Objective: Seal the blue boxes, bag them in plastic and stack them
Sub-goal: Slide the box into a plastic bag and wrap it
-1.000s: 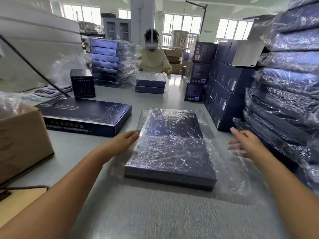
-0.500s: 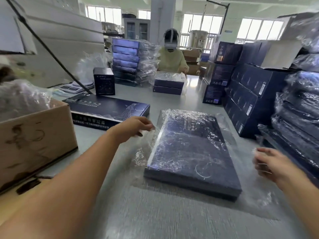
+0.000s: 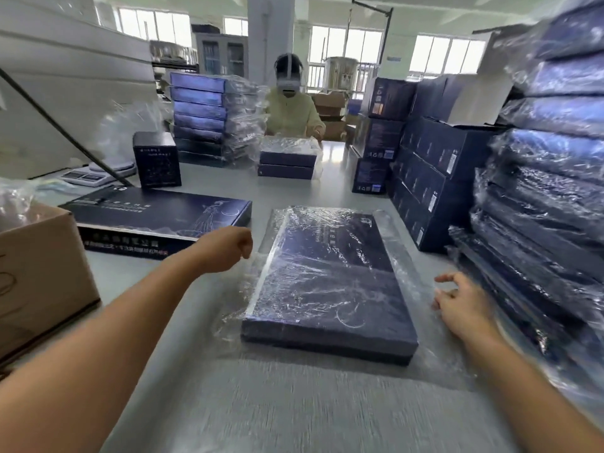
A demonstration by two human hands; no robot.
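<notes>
Curled now where it lay flat, the left hand (image 3: 228, 250) sits at ten o'clock of the bagged blue box (image 3: 327, 282), flat dead ahead; whether it pinches the plastic bag (image 3: 235, 318) I cannot tell. Right hand (image 3: 457, 304), two o'clock, spreads loosely. Slack plastic may snag when lifted

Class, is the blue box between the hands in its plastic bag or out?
In. Crinkled clear plastic covers the blue box and spreads past both sides.
</notes>
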